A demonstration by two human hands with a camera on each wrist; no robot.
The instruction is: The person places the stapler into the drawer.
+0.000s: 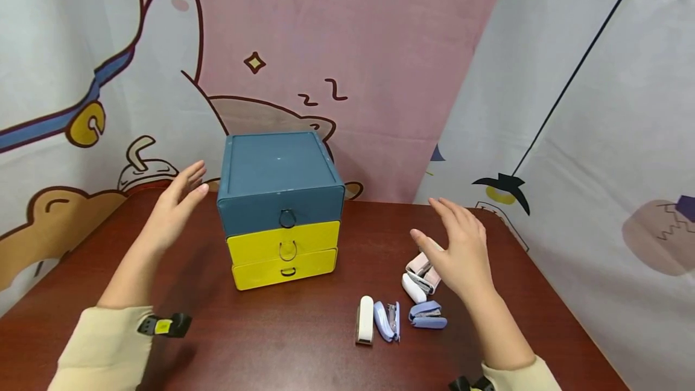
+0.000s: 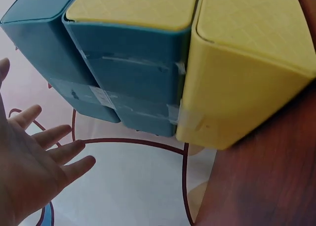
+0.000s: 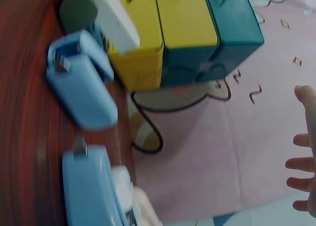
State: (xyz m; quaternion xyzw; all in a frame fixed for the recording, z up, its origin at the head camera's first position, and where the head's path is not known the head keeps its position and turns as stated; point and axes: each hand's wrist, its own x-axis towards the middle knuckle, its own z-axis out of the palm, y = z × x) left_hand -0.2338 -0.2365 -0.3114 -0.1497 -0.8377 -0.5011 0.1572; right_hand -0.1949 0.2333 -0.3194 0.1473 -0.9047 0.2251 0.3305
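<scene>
My left hand (image 1: 169, 215) is raised over the table to the left of a small chest of drawers (image 1: 279, 165), fingers extended and holding nothing. The chest has a blue top and upper drawer above two yellow drawers, each with a ring pull. In the left wrist view, the spread left hand (image 2: 37, 169) is apart from the chest's side. My right hand (image 1: 461, 252) is up over the right side, empty, with thumb and fingers apart. Below it lie a pink stapler (image 1: 419, 265), a white stapler (image 1: 414, 288) and a blue stapler (image 1: 428, 315), the pink one partly hidden by the hand.
In front of the chest's right side, a white stapler (image 1: 366, 318) lies beside a light blue stapler (image 1: 383, 322) that is spread in a V. They lie on a dark red-brown table (image 1: 260, 343). A printed cartoon curtain (image 1: 391, 77) hangs behind and along the sides.
</scene>
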